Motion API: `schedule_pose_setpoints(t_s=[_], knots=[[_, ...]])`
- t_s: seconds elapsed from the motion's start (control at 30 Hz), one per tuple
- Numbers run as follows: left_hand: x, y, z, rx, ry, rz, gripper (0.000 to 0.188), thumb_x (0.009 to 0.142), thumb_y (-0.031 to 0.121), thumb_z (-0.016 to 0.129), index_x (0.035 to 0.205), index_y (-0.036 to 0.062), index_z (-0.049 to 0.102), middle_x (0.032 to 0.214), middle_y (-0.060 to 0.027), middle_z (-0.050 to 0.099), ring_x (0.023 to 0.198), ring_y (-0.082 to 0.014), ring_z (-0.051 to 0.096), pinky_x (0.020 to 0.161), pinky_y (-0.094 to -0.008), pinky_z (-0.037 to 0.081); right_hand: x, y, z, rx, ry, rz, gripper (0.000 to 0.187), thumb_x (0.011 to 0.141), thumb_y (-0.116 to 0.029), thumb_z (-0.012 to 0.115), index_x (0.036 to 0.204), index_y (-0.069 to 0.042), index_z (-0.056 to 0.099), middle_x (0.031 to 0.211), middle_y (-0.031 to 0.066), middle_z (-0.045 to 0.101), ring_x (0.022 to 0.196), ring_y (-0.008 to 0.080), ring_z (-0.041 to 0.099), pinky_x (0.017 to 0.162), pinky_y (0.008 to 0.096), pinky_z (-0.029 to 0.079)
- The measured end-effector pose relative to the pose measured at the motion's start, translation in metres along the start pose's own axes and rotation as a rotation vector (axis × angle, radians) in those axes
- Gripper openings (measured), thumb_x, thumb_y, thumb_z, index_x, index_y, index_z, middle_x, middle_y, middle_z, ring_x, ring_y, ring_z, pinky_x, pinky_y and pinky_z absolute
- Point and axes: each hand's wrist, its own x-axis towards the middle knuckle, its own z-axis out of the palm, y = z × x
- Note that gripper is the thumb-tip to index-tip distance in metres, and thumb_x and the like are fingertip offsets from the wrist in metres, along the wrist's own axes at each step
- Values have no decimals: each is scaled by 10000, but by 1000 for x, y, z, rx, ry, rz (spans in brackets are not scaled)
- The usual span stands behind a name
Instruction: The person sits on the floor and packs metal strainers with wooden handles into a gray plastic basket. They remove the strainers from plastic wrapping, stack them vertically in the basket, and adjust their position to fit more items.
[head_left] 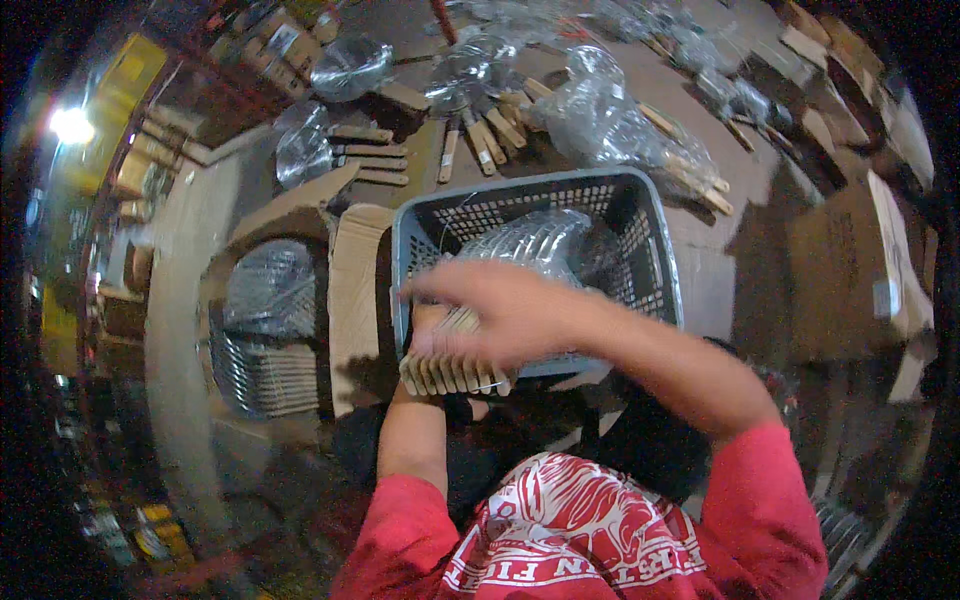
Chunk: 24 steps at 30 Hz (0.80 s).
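Observation:
A nested stack of tools with curved shiny metal heads (535,240) leans inside a grey-blue plastic basket (655,225). Its light wooden handles (452,376) stick out over the near left rim, toward me. My right hand (500,308) reaches across them from the right, smeared by motion, its fingers pointing left. Under it, my left hand (430,322) is at the handles; only a little of it shows, with its fingers hidden. The left forearm passes beneath the handle ends. Clear plastic appears to cover the metal heads.
On the left an open carton (358,290) holds a similar handled stack (275,380) and clear plastic. Beyond the basket, plastic-wrapped bundles (600,115) with wooden handles (482,140) lie on the floor. A large cardboard box (850,265) stands at right; loaded shelving (130,170) runs along the left.

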Motion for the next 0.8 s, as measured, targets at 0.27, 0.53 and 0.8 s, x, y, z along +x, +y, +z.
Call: schedule_pose_setpoints(t_s=[0.27,0.53,0.8], knots=[[11,-4,7,-37,8,38,255,814,194,692,906,-43,707,846,-274,688,833,-391,691,755,-447,521,-31,-70,74,-866,-258,-89,458,876,-315,565,1312,-179,586,1519,102,393,1311,383,448,1070,630,333],[38,-21,19,-203,-81,158,342,780,304,721,908,-12,695,875,-210,691,848,-354,675,771,-440,511,-31,-34,11,-986,28,-246,307,727,-231,669,1031,-228,632,1250,-1,603,972,228,634,749,356,523],[43,8,9,-218,-139,148,326,749,269,732,891,-23,705,850,-204,699,801,-304,683,764,-413,517,-15,-13,-33,-985,48,-260,261,747,-271,763,964,-214,630,1204,4,635,874,213,651,712,358,538]])
